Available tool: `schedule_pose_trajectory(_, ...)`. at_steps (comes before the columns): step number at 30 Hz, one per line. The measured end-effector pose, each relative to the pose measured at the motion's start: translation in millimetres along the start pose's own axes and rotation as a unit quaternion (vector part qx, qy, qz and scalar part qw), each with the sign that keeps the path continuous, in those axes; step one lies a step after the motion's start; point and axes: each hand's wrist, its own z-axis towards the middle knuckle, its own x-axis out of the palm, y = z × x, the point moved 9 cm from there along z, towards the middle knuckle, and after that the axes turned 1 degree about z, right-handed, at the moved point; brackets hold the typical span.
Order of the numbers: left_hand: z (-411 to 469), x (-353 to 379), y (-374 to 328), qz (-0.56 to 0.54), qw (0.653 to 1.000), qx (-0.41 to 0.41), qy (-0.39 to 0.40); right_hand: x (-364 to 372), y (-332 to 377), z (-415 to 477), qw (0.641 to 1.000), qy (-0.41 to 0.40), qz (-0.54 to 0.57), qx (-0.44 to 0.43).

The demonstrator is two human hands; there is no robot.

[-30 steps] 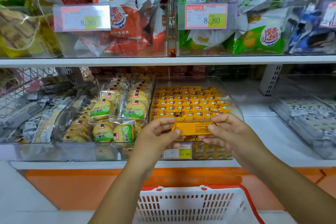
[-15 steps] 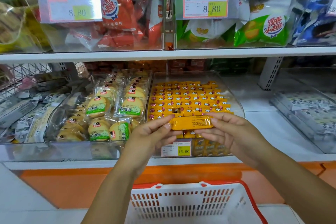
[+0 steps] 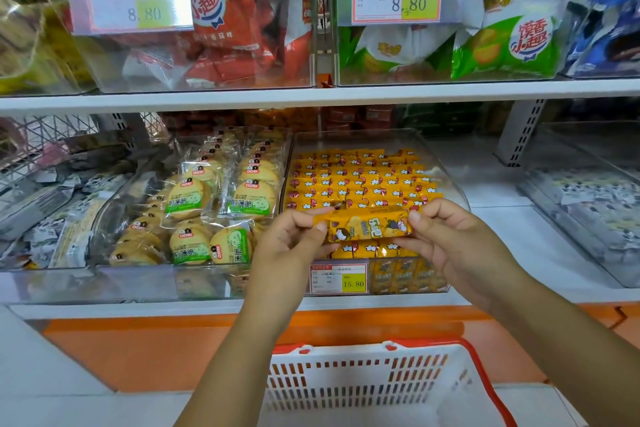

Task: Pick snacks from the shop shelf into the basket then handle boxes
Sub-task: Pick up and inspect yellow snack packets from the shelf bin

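My left hand (image 3: 287, 248) and right hand (image 3: 450, 241) hide the ends of the yellow snack pack (image 3: 369, 227), the price tag (image 3: 337, 278) below my fingers has illegible fine print, and the basket (image 3: 346, 380) beneath is cut off.

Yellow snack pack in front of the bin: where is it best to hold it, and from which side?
Pinch the yellow snack pack at its short ends, coming from left and right: it lies level, long side across, as the left hand and right hand hold it.
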Motion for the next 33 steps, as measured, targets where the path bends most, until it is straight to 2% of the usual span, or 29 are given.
schedule_pose_trajectory(7, -2, 1, -8, -0.006, 1.000, 0.030, -0.006, -3, 16, -6, 0.996, -0.036, -0.048, -0.064)
schedule_pose_trajectory(11, -2, 0, -3, 0.008, 1.000, 0.009, 0.001, -1, 11, -7, 0.995, -0.025, -0.088, -0.044)
schedule_pose_trajectory(15, -2, 2, 1, 0.003, 0.999, -0.022, 0.033, 6, 10, -8, 0.997, 0.008, -0.075, -0.023)
schedule_pose_trajectory(22, -1, -3, 5, -0.061, 0.997, -0.041, 0.024, 8, 5, -6, 0.999, 0.037, 0.001, 0.012)
schedule_pose_trajectory(26, 1, -4, 7, -0.064, 0.996, -0.047, 0.031, 6, 1, -4, 0.999, 0.033, 0.023, 0.032)
schedule_pose_trajectory(30, 2, -1, 6, -0.051, 0.994, -0.050, 0.083, 8, 1, -5, 0.996, 0.062, 0.045, 0.054)
schedule_pose_trajectory(33, 4, -5, 3, -0.059, 0.995, -0.034, 0.067, 10, 4, -6, 0.996, 0.067, 0.031, 0.042)
